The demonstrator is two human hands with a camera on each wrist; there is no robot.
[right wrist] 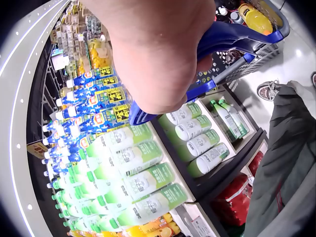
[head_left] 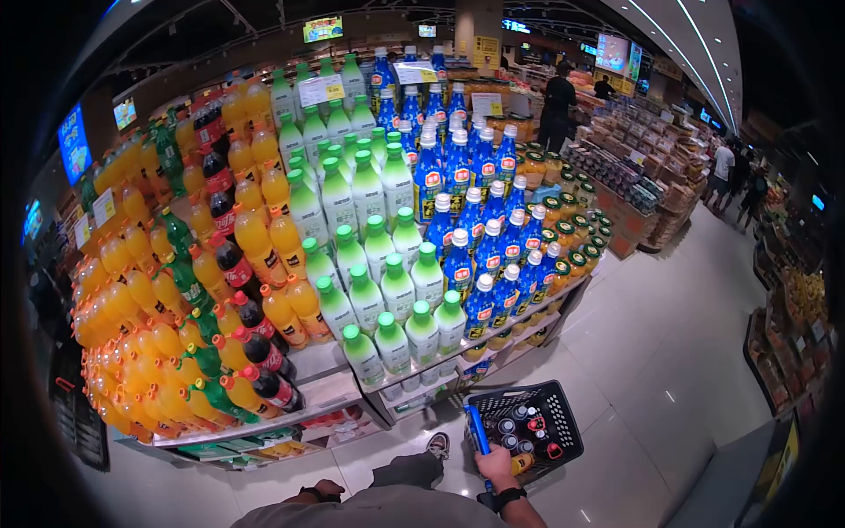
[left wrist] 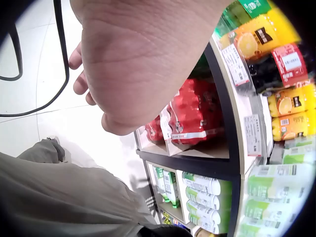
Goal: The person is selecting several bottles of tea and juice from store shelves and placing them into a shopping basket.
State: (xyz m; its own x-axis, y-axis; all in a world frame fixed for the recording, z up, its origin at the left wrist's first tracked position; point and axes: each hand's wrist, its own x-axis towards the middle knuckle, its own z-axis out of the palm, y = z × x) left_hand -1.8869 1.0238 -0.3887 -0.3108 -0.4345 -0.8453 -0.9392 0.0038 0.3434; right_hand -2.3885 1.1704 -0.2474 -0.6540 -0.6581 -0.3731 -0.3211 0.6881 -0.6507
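The right hand (head_left: 497, 464) is clenched around the blue handle (head_left: 478, 434) of a dark basket (head_left: 563, 414). The basket hangs low at the person's right side, close to the near end of a curved bottle rack (head_left: 458, 352). Several small bottles (head_left: 518, 422) lie in it cap-up, along with one orange bottle (head_left: 523, 462). The left hand (head_left: 319, 489) hangs by the thigh with its fingers loosely bent and nothing in it (the left wrist view shows mostly its back, so the fingertips are only partly seen). To carry this load well, I would judge it best to take the handle at its middle with the whole fist. That way the basket rides level and the bottles do not roll to one end. It would also help to hold the basket a little away from the shelf edge (right wrist: 232, 163), which is near in the right wrist view. The rack rises in steps. Orange drinks (head_left: 141, 299) are on the left, then dark bottles with red caps (head_left: 255, 343), pale green-capped bottles (head_left: 387, 255) in the middle and blue-labelled bottles (head_left: 466, 229) on the right. Red packs (left wrist: 192, 113) sit on a low shelf. The floor (head_left: 651, 352) is pale glossy tile that mirrors the lights, so it looks smooth underfoot. Around it is a large shop with hanging screens (head_left: 322, 28), more shelves of goods (head_left: 634, 167) and people (head_left: 556, 101) in the far aisles.
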